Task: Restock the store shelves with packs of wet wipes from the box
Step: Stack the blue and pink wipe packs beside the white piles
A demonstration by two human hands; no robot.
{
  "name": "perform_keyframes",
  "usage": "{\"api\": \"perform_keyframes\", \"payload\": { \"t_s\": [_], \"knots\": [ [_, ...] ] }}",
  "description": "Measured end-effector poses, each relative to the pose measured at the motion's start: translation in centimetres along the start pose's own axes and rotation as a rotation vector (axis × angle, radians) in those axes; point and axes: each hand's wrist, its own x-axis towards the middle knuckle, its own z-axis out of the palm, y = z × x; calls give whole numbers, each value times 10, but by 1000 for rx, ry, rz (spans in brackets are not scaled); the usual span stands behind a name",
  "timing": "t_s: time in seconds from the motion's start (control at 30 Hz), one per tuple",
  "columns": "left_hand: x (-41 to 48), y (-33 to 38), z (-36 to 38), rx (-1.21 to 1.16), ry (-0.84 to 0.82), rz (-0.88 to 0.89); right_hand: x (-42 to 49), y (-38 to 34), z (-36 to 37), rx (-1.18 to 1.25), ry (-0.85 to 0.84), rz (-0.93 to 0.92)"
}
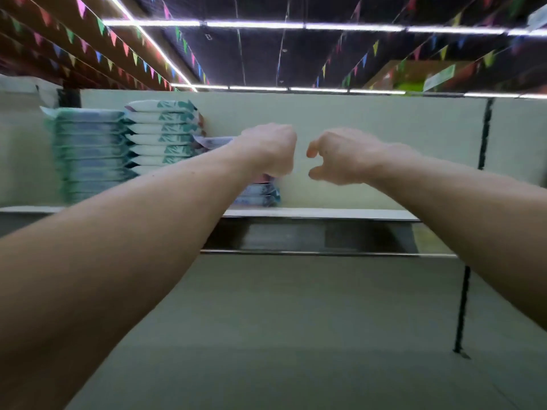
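I am looking up at a high shelf [325, 213]. On it stand a tall stack of teal wet wipe packs [88, 152] at the left and a stack of white packs with teal print [162, 137] beside it. A lower stack of blue and pink packs [262, 194] sits right of those. My left hand [269, 150] is over the top of this low stack, seen from its back with the fingers curled out of sight. Just to the right, my right hand [340, 156] hovers with loosely curled fingers and thumb, holding nothing. The box is out of view.
The shelf's pale back wall [384, 149] runs right of the low stack, with bare shelf board there. A dark upright post [484, 134] bounds the bay on the right. A price rail [310, 235] runs under the shelf edge. Ceiling lights and coloured bunting hang above.
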Motion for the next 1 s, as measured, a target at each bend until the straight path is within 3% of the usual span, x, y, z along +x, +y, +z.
{"api": "perform_keyframes", "payload": {
  "t_s": [0.47, 0.67, 1.0],
  "knots": [
    [-31, 184, -44, -341, 118, 472, -163, 84, -81, -314, -83, 514],
    [-101, 248, -66, -447, 114, 778, -261, 71, -108, -419, -178, 822],
    [-263, 336, -119, -589, -39, 1198, -449, 16, -165, -486, -366, 1259]
  ]
}}
